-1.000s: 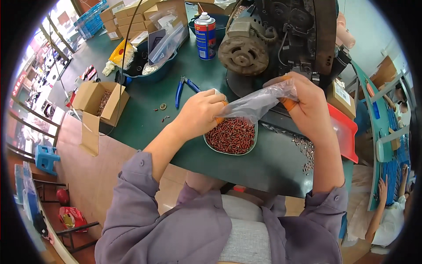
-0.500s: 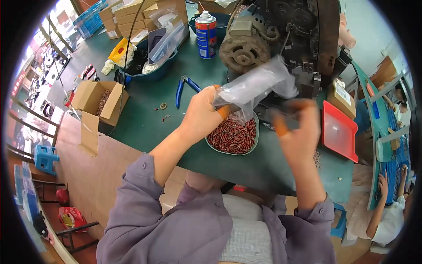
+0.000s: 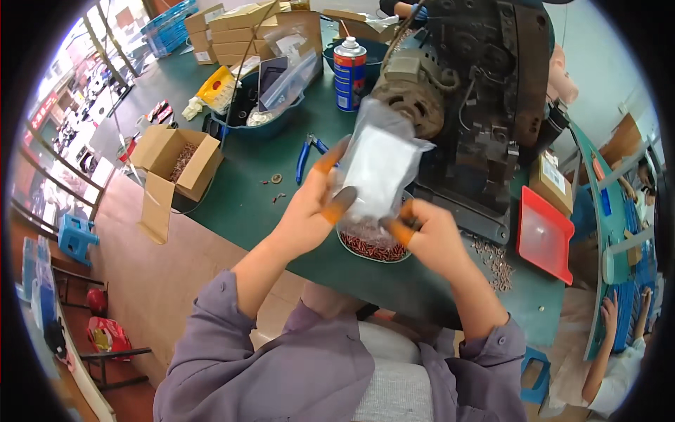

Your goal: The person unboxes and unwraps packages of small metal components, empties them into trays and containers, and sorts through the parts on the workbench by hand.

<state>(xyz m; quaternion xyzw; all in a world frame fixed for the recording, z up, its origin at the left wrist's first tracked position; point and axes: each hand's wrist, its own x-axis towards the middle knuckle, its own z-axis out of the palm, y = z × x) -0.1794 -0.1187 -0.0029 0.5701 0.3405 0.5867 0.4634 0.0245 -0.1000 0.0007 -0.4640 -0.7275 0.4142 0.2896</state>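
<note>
A clear plastic bag (image 3: 383, 165) with a white label or sheet on it is held up between both hands, above a tub (image 3: 373, 259) of small dark-red parts. My left hand (image 3: 309, 200) grips the bag's left side, orange and dark finger covers on its fingers. At the lower right corner, my right hand (image 3: 425, 232) pinches the bag with covered fingertips. The bag hides the back of the tub. Behind the left hand, blue-handled pliers (image 3: 304, 158) lie on the green table.
A dark, greasy machine (image 3: 471, 119) with a motor stands behind the hands. Loose small parts (image 3: 494, 264) lie beside a red tray (image 3: 545, 233) at right. An open carton (image 3: 179, 165), a blue basin (image 3: 264, 116) and a spray can (image 3: 349, 74) stand left and back.
The bag has turned upright with its white face showing. My right hand has come left and down to the bag's lower corner. The whole view has shifted slightly.
</note>
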